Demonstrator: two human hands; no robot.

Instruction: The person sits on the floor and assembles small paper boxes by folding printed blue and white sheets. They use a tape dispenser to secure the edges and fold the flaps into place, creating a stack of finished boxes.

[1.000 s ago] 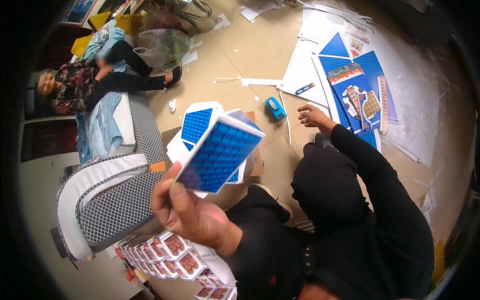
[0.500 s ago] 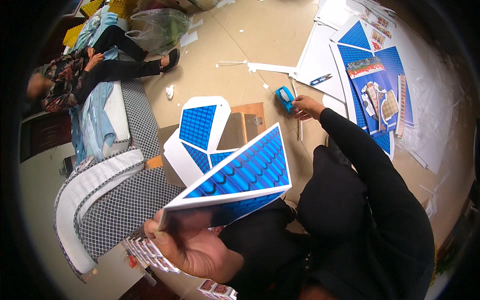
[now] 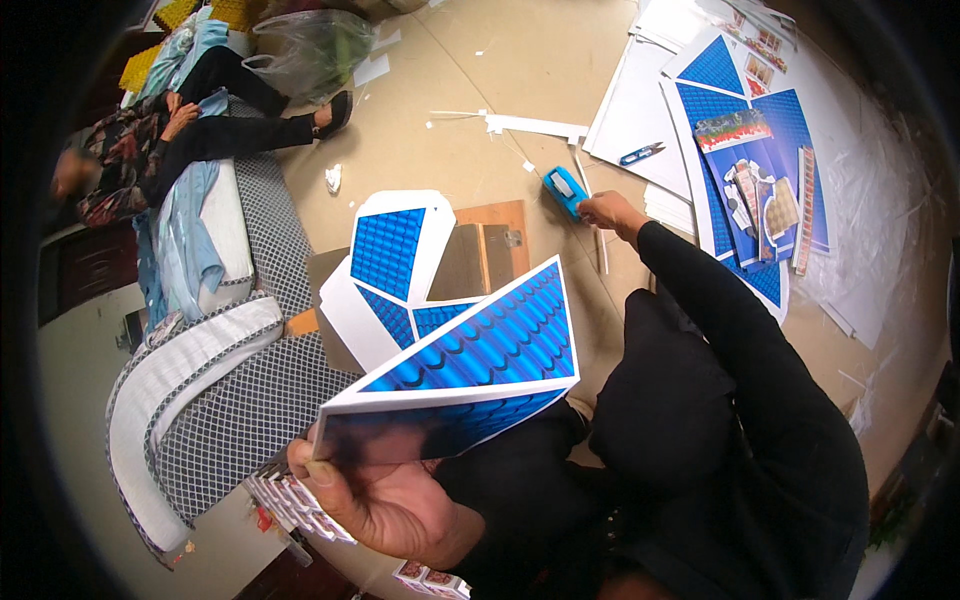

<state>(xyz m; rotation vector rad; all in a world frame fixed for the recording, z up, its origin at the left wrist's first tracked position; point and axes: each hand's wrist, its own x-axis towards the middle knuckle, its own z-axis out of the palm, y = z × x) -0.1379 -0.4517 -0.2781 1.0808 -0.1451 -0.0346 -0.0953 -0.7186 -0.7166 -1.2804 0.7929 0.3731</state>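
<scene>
My left hand (image 3: 385,500) pinches the lower left edge of a folded card piece (image 3: 470,335) printed with blue roof tiles, held tilted up in front of me. The piece's lower panel lies in shadow. Out on the floor, my right hand (image 3: 613,213) has its fingers closed at the near end of a blue tape dispenser (image 3: 562,188); its fingertips are partly hidden. Beyond the folded piece, another blue-tiled card piece with white borders (image 3: 388,250) lies on a brown cardboard box (image 3: 465,262).
Blue thread snips (image 3: 640,154) and white card sheets (image 3: 640,100) lie at the right, beside more printed blue pieces (image 3: 712,66) and clear plastic (image 3: 870,200). White strips (image 3: 535,127) litter the floor. A person (image 3: 190,120) sits on a checkered sofa (image 3: 250,420) at left.
The view has shifted slightly, and the folded piece has tipped a little lower in my left hand. My right hand has edged closer over the tape dispenser.
</scene>
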